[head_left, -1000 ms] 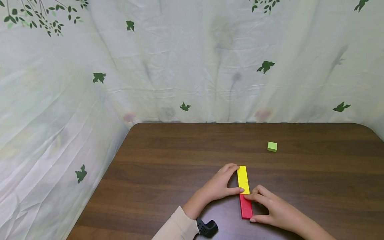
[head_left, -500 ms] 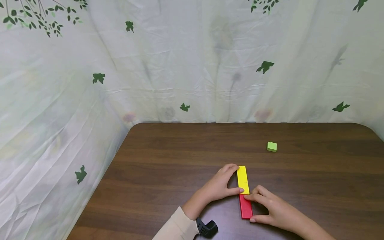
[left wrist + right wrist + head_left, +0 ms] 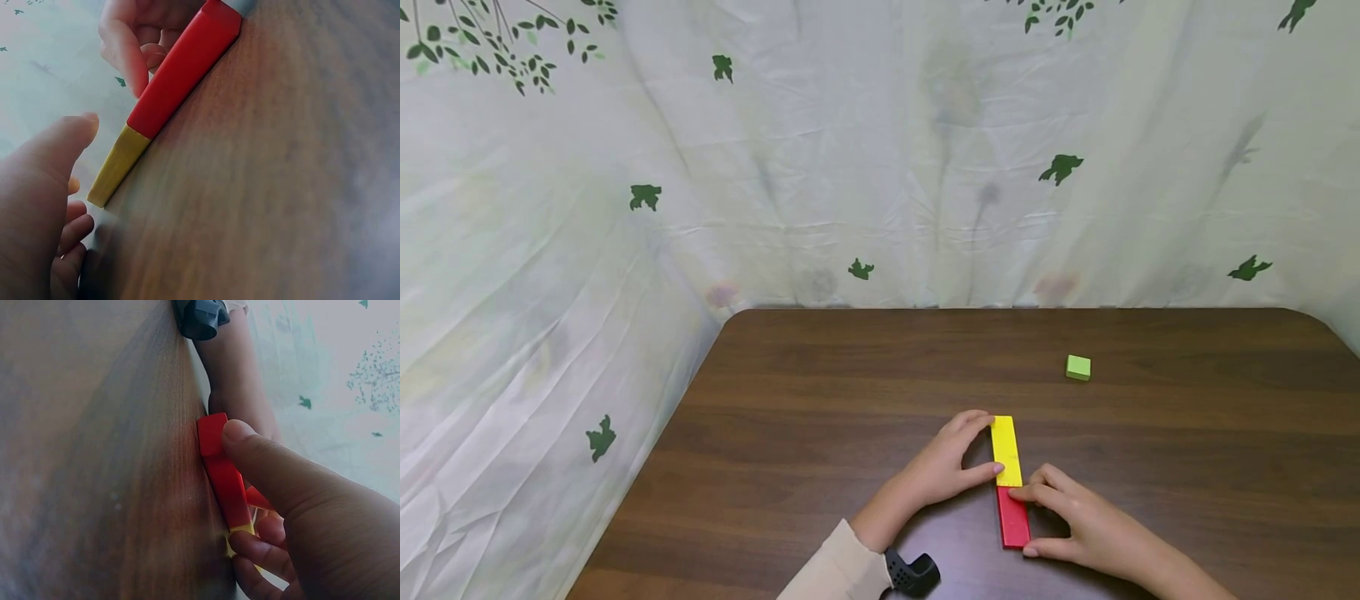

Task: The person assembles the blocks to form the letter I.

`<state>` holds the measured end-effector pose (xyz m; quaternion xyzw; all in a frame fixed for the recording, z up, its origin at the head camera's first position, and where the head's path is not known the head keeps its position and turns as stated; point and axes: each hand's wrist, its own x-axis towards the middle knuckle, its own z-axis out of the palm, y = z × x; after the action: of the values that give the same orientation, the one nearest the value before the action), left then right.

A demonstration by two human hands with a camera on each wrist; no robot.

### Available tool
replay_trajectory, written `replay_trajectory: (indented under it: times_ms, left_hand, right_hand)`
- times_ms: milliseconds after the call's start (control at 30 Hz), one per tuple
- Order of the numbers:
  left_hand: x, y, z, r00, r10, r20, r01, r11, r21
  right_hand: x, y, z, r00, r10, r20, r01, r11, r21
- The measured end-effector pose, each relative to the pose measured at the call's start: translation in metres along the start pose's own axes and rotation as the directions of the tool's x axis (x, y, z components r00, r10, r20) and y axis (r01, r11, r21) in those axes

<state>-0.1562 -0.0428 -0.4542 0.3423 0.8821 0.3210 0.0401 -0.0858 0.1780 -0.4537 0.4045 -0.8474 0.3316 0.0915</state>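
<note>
A flat yellow block (image 3: 1006, 443) and a flat red block (image 3: 1015, 527) lie end to end on the table, forming one straight strip. My left hand (image 3: 946, 467) is at the yellow block's left side, fingertips by its far corner. In the left wrist view the left thumb (image 3: 84, 128) stands up, apart from the yellow block. My right hand (image 3: 1086, 523) grips the red block lengthwise: the thumb (image 3: 240, 432) is at its near end, the index finger on top close to the seam. In the right wrist view the fingers mostly hide the yellow block.
A small light green block (image 3: 1078, 367) sits farther back on the brown wooden table (image 3: 820, 375). A pale curtain (image 3: 880, 167) with green leaf and bird prints hangs behind and to the left. A black device (image 3: 916, 575) is strapped at the left wrist.
The left thumb has lifted slightly back from the yellow block's near end. The right hand keeps its place on the red block, and the blocks stay in line.
</note>
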Motion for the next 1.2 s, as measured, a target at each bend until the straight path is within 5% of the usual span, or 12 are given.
replay_trajectory:
  times_ms: [667,1200]
  left_hand:
    - [-0.011,0.0,0.0,0.996,0.081,-0.034,-0.079,0.996,0.041]
    - [-0.022,0.008,0.0,0.991,0.121,0.053,-0.125,0.988,0.087]
  right_hand:
    - [0.0,0.001,0.0,1.0,0.018,0.002,-0.018,1.0,0.001]
    - [0.0,0.0,0.0,1.0,0.014,0.004,-0.014,1.0,0.001]
